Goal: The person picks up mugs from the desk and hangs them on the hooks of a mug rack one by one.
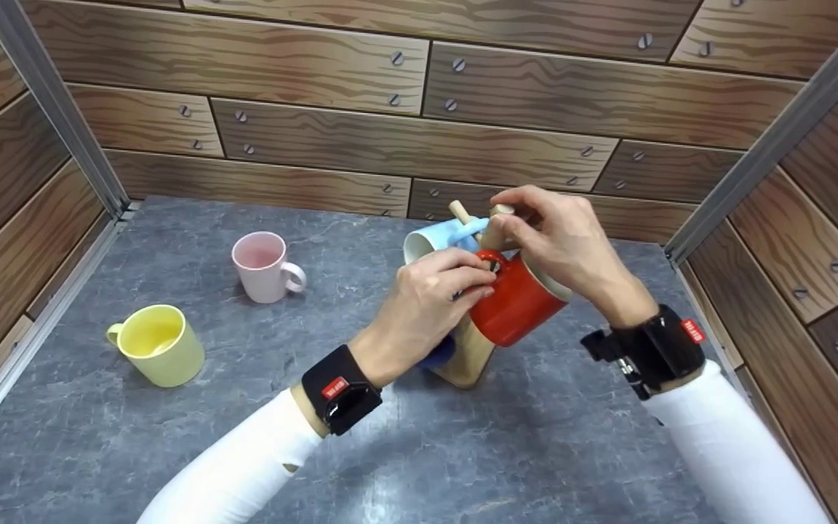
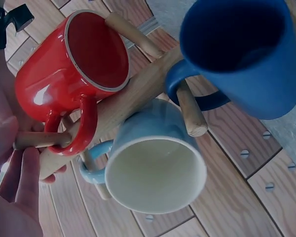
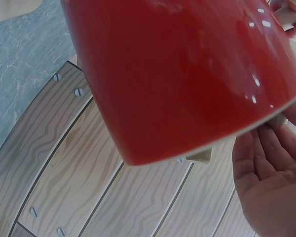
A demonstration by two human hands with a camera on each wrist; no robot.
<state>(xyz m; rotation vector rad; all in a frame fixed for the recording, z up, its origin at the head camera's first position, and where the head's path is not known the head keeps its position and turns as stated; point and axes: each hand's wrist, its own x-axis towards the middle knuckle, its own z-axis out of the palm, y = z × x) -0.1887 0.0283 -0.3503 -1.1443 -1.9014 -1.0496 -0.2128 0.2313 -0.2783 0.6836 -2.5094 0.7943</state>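
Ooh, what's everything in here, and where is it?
table: one, grey, underneath
stand: one, light brown, near centre
red mug: one, red, on stand
light blue mug: one, light blue, on stand
dark blue mug: one, dark blue, on stand
pink mug: one, pink, on table, left
yellow mug: one, yellow, farther left
walls: three, brown, around table
metal strips: several, grey, wall corners
left grip: one, bare, at red mug's handle
right grip: one, bare, at stand's top
wristbands: two, black, behind grips
sleeves: two, white, behind wristbands
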